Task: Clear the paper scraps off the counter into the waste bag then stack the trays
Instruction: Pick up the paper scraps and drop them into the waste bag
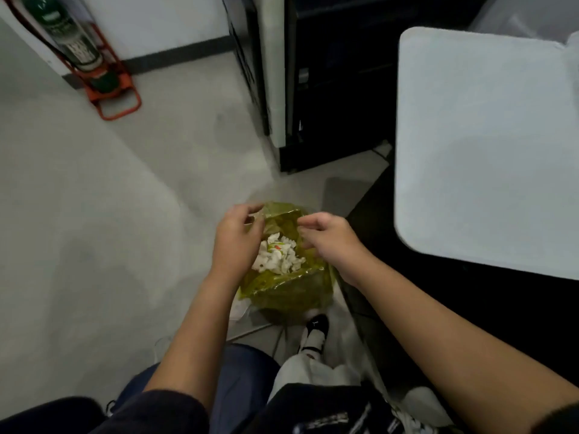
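Note:
A yellow-green translucent waste bag stands open on the floor below me. White crumpled paper scraps lie inside it. My left hand pinches the bag's far left rim with curled fingers. My right hand hovers at the bag's right rim with its fingers curled; whether it holds the plastic is unclear in the blur. No trays are in view.
A white counter top with a rounded corner fills the right side. A black cabinet stands behind the bag. A green cylinder on an orange cart is at the far left. My shoe is just below the bag.

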### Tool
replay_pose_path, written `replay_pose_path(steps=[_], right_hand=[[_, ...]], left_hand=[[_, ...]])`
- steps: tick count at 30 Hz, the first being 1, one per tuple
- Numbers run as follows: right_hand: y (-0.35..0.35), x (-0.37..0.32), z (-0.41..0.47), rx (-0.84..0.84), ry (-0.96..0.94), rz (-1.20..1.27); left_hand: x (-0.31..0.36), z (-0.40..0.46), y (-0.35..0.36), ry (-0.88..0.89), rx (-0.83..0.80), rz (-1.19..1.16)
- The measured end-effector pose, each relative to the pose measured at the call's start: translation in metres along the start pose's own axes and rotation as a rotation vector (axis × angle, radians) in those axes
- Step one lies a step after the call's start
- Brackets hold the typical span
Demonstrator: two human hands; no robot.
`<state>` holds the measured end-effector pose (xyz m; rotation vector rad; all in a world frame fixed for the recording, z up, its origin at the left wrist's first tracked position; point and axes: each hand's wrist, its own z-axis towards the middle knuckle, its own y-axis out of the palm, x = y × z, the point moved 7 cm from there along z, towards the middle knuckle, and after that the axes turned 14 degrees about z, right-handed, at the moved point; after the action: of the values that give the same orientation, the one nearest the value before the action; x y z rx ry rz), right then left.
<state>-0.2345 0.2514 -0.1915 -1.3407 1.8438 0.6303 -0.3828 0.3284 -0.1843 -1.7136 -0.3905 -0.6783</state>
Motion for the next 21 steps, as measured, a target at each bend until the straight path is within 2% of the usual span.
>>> replay_pose_path(steps=[5,9,17,21], right_hand=[[-0.032,-0.063,-0.064,-0.038,-0.247,0.061],[-0.100,-0.089,-0.122,0.116,-0.398,0.138],[-0.262,-0.052,-0.241,0.562,-0.491,0.389],[-0.323,-0.021,-0.289,0.741,-0.527,0.429]], left_hand=[[0.083,-0.020,-0.034,0.156,0.136,-0.106],[0.165,-0.050,-0.038,0.348,0.137,-0.151],[0.299,-0.133,0.037,0.663,-0.072,-0.180],[0.348,-0.179,0.093,0.828,-0.241,-0.116]])
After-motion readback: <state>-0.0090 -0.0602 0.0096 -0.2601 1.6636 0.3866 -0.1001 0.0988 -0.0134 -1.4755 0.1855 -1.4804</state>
